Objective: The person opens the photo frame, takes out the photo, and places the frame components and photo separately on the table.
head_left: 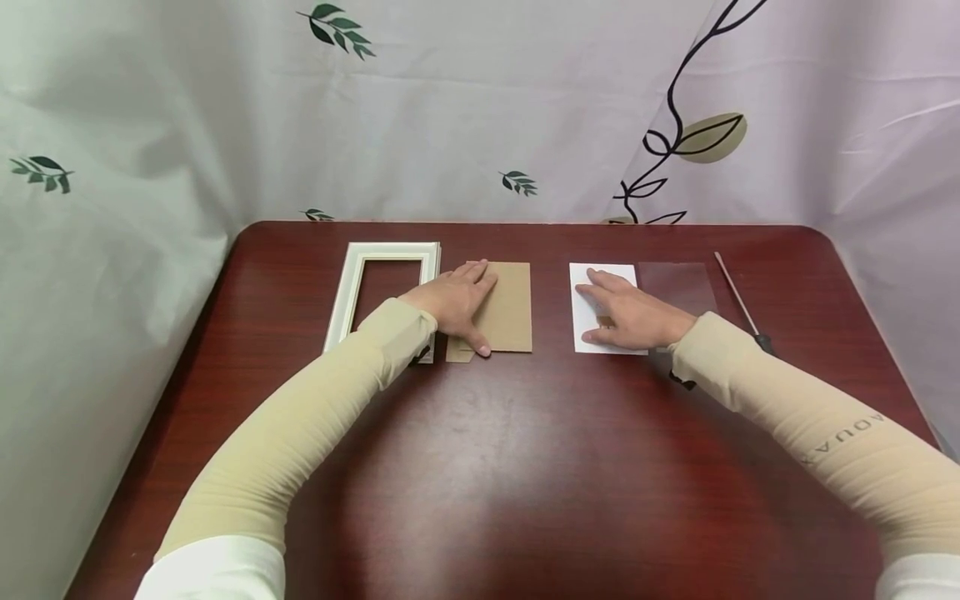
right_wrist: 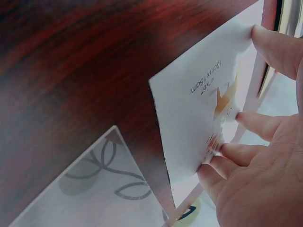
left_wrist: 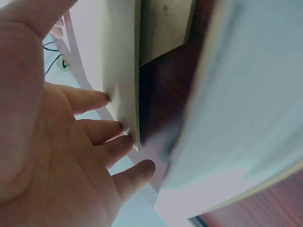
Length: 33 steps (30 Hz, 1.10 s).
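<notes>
My left hand rests with spread fingers on the left side of a brown backing board. Under that board, the corner of another brown piece sticks out. A white picture frame lies just left of this hand, partly covered by the wrist. My right hand touches a white photo card with its fingertips; the card lies flat and carries printed size text. Partly behind the right hand is a clear sheet, whose corner shows in the right wrist view.
A thin screwdriver lies at the right, its dark handle near the right sleeve. Everything lies on a dark red wooden table. Behind the table's far edge hangs a pale curtain with leaf patterns.
</notes>
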Available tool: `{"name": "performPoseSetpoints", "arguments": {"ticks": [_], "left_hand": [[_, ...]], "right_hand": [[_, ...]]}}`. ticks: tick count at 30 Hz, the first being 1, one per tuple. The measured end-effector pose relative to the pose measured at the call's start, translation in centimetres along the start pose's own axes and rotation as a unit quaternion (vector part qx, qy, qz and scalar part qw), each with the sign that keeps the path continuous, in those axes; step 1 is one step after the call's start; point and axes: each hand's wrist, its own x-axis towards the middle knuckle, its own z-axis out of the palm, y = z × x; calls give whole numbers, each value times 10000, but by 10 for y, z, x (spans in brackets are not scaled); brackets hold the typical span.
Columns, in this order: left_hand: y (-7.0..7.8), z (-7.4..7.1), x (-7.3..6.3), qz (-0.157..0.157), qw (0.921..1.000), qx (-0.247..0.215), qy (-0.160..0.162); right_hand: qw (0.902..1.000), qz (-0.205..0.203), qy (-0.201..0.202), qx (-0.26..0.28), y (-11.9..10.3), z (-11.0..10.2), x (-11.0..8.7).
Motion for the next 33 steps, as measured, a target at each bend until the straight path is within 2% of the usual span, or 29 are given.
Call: {"name": "performPoseSetpoints", "arguments": {"ticks": [17,33], "left_hand": [[3,0,2,-39,9999,76,63],[-1,-2,2,82,9999,27,107]], "right_hand": [[9998,-207,21,-45,-5,0,12],[9999,-80,-105,38,-7,2,20]]}}
